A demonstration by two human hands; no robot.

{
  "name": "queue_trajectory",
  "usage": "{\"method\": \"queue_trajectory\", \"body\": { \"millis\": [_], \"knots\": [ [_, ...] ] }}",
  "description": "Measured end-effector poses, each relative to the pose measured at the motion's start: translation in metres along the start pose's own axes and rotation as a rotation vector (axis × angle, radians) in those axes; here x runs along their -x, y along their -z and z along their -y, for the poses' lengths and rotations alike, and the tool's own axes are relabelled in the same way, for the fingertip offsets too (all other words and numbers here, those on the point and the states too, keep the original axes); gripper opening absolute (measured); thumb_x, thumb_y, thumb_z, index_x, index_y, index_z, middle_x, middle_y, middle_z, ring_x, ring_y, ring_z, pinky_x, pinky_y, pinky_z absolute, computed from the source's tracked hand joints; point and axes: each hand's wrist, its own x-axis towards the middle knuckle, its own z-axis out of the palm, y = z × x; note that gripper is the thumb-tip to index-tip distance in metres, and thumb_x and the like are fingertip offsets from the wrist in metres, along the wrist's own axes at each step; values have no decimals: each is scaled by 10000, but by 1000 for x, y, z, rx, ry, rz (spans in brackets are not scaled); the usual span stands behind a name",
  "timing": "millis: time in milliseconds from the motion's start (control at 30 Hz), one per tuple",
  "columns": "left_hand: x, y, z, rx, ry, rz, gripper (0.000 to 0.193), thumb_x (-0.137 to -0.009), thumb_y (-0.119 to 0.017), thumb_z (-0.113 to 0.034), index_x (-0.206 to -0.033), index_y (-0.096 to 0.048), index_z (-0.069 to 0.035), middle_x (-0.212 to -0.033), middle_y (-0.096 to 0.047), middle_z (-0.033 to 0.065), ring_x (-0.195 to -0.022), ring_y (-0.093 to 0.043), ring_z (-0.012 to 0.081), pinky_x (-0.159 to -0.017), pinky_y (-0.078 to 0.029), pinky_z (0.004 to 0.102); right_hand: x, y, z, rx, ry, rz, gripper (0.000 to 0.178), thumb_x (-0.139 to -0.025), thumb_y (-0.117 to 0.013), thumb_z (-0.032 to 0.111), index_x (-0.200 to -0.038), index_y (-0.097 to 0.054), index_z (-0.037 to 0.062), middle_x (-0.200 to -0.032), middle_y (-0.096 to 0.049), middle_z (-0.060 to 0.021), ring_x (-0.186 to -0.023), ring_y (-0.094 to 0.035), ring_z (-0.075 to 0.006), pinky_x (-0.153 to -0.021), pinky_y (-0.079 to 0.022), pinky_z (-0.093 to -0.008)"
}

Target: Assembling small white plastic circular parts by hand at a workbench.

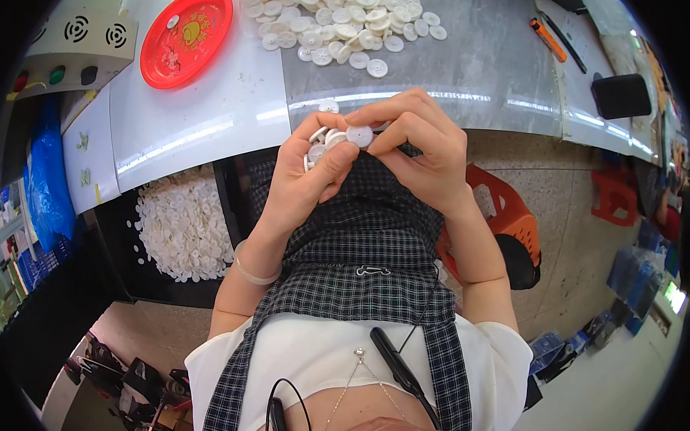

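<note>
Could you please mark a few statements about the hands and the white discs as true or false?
1. The left hand holds a stack of white discs. True.
2. The right hand rests flat on the table. False: it is raised, its fingertips pinching a single disc by the stack.
3. The red plate is heaped with discs. False: only one small disc lies on it.
4. A loose pile of discs lies on the table beyond the hands. True.
5. An orange knife lies at the table's far right. True.
</note>
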Motion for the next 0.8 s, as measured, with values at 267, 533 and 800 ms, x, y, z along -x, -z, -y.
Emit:
{"method": "queue_trajectory", "body": {
  "millis": [267,533,800],
  "knots": [
    [4,3,-1,-48,-31,-38,175,-969,-599,-155,-1094,-538,-48,-694,-525,-27,-503,-391,-2,-408,-289,155,18,11,17,-199,-447,-111,159,-790,-748,1,-902,-640,36,-889,-712,-63,-837,-681,-132,-681,-534,-235],
    [10,10,-1,-92,-31,-29,196,-974,-588,-184,-1088,-525,-37,-703,-526,-1,-508,-404,9,-400,-300,151,97,-18,-31,495,-567,488,210,-842,-668,119,-1037,-649,46,-1073,-612,-167,-963,-628,-330,-791,-525,-422],
    [10,14,0,-88,-41,47,221,-981,-573,-212,-1088,-508,-31,-719,-524,25,-521,-414,22,-391,-310,144,114,-29,-62,437,-556,458,164,-842,-649,111,-994,-662,52,-1032,-610,-145,-947,-617,-357,-816,-515,-429]
  ]
}}
